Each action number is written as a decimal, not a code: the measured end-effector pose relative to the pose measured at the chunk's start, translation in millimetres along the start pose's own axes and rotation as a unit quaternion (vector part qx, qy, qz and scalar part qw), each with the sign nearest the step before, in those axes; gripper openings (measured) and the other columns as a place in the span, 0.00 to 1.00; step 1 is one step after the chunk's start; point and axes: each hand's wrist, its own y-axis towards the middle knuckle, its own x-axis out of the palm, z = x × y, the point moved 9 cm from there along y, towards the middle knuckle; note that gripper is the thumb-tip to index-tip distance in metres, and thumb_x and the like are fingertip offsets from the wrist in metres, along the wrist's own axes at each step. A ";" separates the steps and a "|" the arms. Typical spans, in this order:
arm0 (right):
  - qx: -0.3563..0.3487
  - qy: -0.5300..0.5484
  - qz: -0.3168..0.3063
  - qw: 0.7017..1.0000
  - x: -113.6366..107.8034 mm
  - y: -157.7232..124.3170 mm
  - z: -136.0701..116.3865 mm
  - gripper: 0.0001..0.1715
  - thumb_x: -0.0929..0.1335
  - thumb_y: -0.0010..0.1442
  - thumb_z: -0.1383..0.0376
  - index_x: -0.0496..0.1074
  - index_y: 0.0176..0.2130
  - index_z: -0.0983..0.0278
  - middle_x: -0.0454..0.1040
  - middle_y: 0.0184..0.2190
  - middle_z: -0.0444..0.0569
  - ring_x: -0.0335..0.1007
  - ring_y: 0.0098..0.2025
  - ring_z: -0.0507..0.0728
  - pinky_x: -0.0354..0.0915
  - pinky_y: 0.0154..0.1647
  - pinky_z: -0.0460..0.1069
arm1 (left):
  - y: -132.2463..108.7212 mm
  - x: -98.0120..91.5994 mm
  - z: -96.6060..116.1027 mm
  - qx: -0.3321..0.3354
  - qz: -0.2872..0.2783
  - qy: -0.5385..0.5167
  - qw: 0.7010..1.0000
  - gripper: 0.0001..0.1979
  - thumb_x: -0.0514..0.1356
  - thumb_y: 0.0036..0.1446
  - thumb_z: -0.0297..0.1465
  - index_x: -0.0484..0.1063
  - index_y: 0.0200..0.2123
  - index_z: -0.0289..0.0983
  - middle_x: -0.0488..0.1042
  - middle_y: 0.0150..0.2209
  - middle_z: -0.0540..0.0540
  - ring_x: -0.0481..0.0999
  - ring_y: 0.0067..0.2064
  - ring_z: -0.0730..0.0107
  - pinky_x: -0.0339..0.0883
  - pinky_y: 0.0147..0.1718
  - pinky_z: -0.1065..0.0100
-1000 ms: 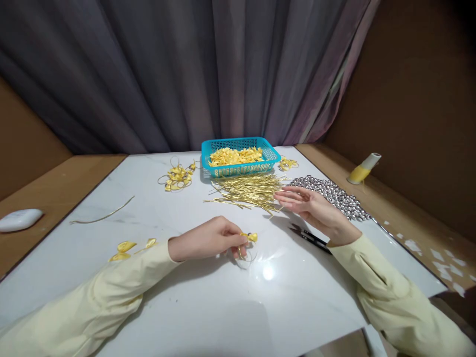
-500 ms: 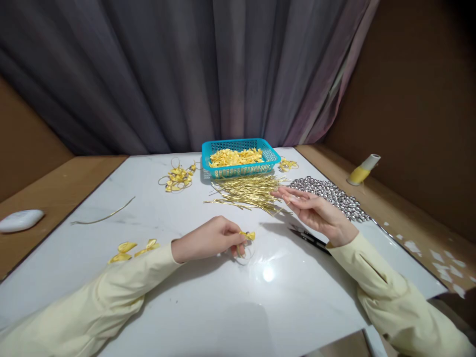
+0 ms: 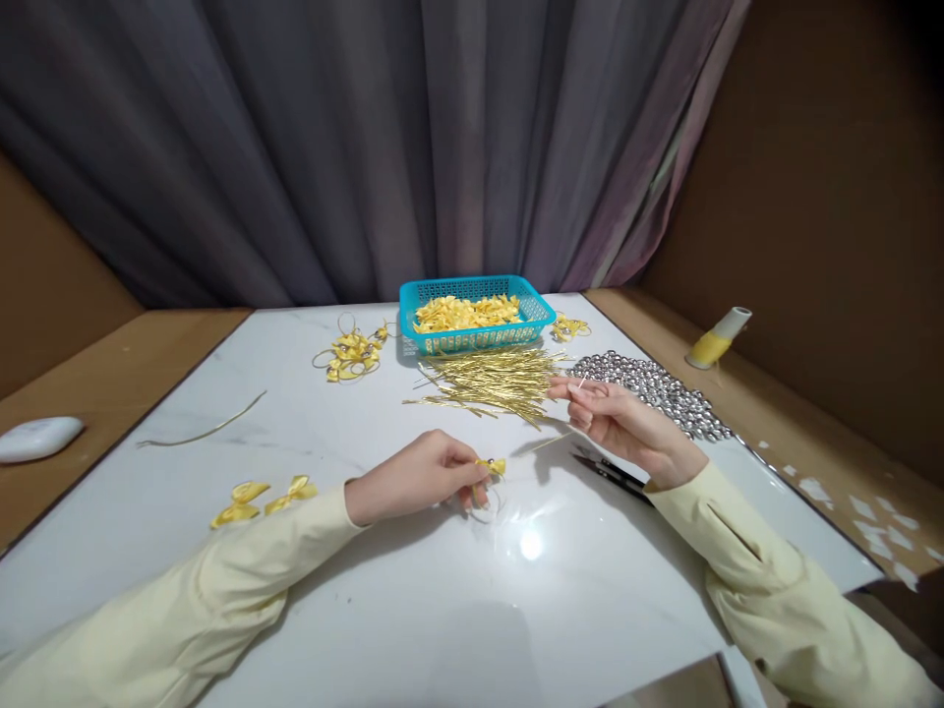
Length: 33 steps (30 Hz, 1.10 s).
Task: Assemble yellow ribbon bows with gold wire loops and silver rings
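My left hand (image 3: 435, 472) is closed in a pinch on a small yellow ribbon bow (image 3: 496, 466). A silver bead sits on the bow, and a thin loop hangs under it. To the right, my right hand (image 3: 619, 421) is raised beside the pile of gold twist ties (image 3: 494, 379), thumb and fingers pinched. One gold twist tie (image 3: 550, 442) sticks out from it toward the bow; the part inside the fingers is hidden. Two loose yellow bows (image 3: 240, 503) lie by my left sleeve. Black tweezers (image 3: 612, 474) rest under my right wrist.
Behind the ties stands a blue basket (image 3: 479, 339) of yellow bows. Looped bows with beads (image 3: 352, 354) lie to its left, more (image 3: 569, 326) to its right. Silver beads (image 3: 656, 388) spread at right, near a yellow thread spool (image 3: 715, 339). One bent tie (image 3: 203, 431) lies left.
My right hand has curled its fingers by the pile, and a gold twist tie now shows extending from it. My left hand stays in place with the bow.
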 end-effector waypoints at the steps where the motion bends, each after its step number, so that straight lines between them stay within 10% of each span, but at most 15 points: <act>1: -0.001 -0.015 -0.009 1.000 3.8 -1.3 -0.9 0.07 0.68 0.53 0.68 0.72 0.36 0.66 0.75 0.36 0.47 0.63 0.21 0.44 0.65 0.25 0.39 | 0.0 -1.5 0.4 0.001 0.011 -0.001 1.000 0.17 0.54 0.52 0.37 0.76 0.27 0.31 0.77 0.28 0.43 0.70 0.26 0.73 0.59 0.24 0.74; 12: 0.027 -0.199 -0.080 0.976 64.4 -23.0 19.8 0.10 0.70 0.50 0.59 0.77 0.30 0.64 0.77 0.27 0.48 0.71 0.25 0.51 0.65 0.34 0.48 | -7.9 -21.5 9.5 0.035 0.150 0.027 0.988 0.17 0.54 0.52 0.39 0.76 0.26 0.33 0.73 0.21 0.49 0.63 0.21 0.75 0.53 0.21 0.73; 33: 0.028 -0.248 -0.040 0.968 73.1 -19.6 39.7 0.15 0.66 0.55 0.58 0.75 0.34 0.66 0.76 0.26 0.48 0.71 0.23 0.50 0.64 0.27 0.46 | -10.6 -6.7 6.6 0.031 0.134 -0.191 0.972 0.12 0.56 0.53 0.37 0.73 0.28 0.34 0.75 0.29 0.47 0.70 0.34 0.69 0.60 0.35 0.70</act>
